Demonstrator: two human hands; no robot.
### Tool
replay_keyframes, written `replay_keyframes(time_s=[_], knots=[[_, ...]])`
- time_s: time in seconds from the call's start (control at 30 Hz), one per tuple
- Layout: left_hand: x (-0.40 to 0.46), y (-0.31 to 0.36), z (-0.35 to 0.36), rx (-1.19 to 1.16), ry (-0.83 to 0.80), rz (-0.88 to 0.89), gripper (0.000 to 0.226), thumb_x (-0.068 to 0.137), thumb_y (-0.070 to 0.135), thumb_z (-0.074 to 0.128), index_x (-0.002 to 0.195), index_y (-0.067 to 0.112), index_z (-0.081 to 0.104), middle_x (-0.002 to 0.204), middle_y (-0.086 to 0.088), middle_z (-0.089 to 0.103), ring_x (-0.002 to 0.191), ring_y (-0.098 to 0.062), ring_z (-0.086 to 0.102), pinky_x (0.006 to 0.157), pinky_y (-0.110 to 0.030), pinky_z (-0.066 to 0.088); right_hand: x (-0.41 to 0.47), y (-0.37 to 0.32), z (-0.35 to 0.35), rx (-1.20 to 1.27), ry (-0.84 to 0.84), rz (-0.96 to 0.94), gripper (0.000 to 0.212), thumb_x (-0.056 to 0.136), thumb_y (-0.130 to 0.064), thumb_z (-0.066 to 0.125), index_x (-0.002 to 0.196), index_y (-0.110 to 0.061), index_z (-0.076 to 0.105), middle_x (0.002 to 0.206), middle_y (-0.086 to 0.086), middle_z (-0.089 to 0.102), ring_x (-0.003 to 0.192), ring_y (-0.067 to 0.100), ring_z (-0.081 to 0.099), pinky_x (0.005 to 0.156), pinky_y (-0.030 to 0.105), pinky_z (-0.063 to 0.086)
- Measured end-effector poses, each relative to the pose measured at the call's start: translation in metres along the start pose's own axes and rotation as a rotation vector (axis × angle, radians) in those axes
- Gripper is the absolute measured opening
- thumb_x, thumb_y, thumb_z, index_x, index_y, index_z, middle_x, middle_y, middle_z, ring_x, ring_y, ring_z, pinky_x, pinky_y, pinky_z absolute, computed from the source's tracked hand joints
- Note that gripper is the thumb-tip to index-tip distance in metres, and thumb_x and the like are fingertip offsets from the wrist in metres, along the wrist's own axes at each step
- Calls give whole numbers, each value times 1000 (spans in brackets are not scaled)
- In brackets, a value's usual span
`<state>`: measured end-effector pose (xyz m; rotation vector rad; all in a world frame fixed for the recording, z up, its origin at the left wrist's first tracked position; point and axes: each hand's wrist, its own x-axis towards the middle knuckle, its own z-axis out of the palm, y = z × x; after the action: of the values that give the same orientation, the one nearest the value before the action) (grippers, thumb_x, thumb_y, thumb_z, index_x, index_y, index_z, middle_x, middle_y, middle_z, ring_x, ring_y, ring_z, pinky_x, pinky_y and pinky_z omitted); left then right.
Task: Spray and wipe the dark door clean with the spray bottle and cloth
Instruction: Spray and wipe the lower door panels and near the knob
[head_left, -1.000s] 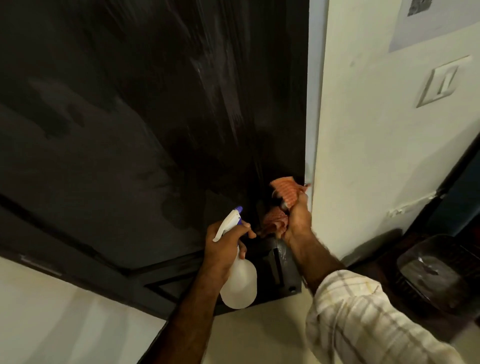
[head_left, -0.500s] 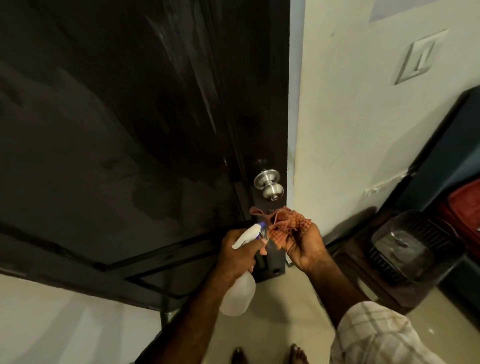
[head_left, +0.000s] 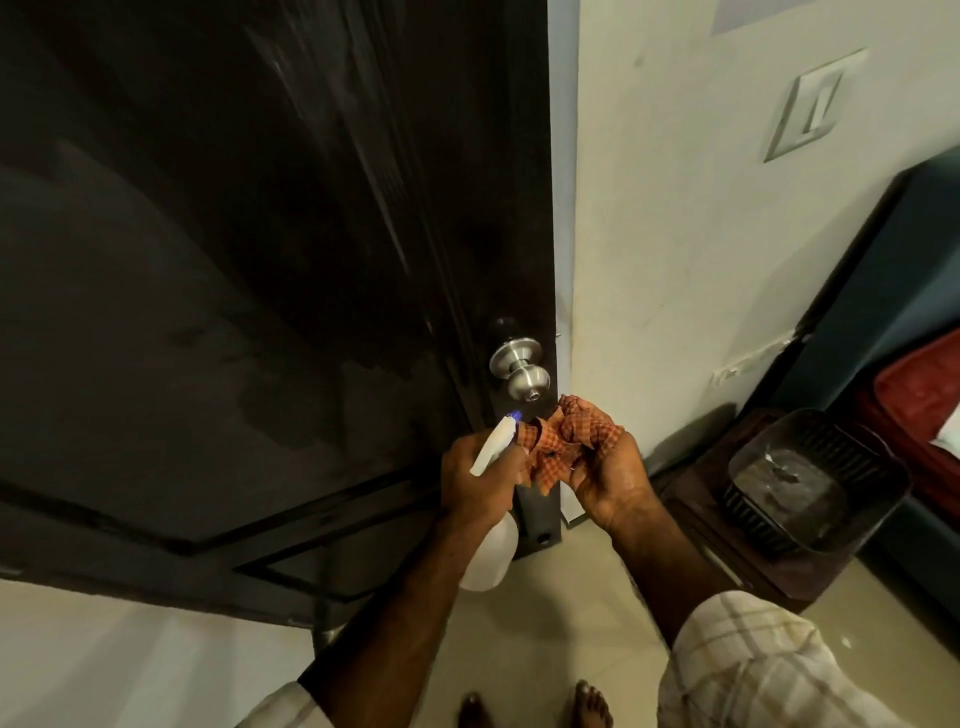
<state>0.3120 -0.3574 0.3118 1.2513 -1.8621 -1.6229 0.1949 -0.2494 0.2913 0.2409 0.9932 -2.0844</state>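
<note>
We are now holding the cloth (head_left: 569, 441) off the dark door (head_left: 260, 260): a second ago the right hand (head_left: 610, 480) was pressing it against the door's latch edge, and it has since dropped below the door knob (head_left: 521, 370), which has come into sight. The left hand (head_left: 480, 483) has closed in as well, so the spray bottle (head_left: 493, 519) nozzle is now sitting just beside the cloth, touching or nearly so. We are judging this as a break between wiping passes, most likely to regather or wet the cloth; wiping is not under way.

The left hand's fingers are wrapped round the bottle's neck at the trigger. The right hand's fingers are curled up, cupping the bunched cloth in the palm.

The cloth is a thin orange checked weave, crumpled into loose folds. The bottle is translucent white plastic, rounded at the base, with a white spray head and a blue tip. The door is a dark, smooth panel showing pale streaks and duller damp-looking patches. The knob is brushed metal, round, on a flared collar.
</note>
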Motion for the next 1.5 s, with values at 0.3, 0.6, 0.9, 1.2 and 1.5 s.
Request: replay_keyframes(time_s=[0.3,0.6,0.9,1.2,1.5], knots=[[6,14,-16,-213,61,-137,36,78,15,85,109,13,67,90,-24,74,61,-27,59,41,-24,43,19,-4,36,-796,-77,-712,52,89,-21,75,139,-23,59,137,4,56,118,20,65,93,34,62],[20,13,-31,-241,70,-86,35,94,7,75,125,5,61,69,-4,74,46,-14,54,42,-23,43,49,-7,60,-1082,86,-796,44,92,-54,77,120,-24,61,113,-1,65,91,10,68,79,33,60],[21,20,-39,-290,91,-62,35,92,9,79,110,29,56,81,-13,75,54,-18,57,42,-24,44,46,-2,78,-967,143,-742,38,103,-57,59,118,-21,63,121,7,58,103,19,63,81,31,56],[21,27,-51,-258,113,-4,15,95,3,70,108,-4,69,80,-20,72,42,-14,51,41,-24,42,35,-14,26,-1641,-189,-1210,57,106,-40,59,159,-25,46,155,14,44,126,36,58,96,47,61],[14,30,-56,-254,108,-7,28,93,4,72,117,-7,65,80,-16,73,44,-15,51,42,-24,42,55,5,58,-816,113,-586,39,102,-58,63,116,-22,62,104,1,73,94,20,73,82,41,64]])
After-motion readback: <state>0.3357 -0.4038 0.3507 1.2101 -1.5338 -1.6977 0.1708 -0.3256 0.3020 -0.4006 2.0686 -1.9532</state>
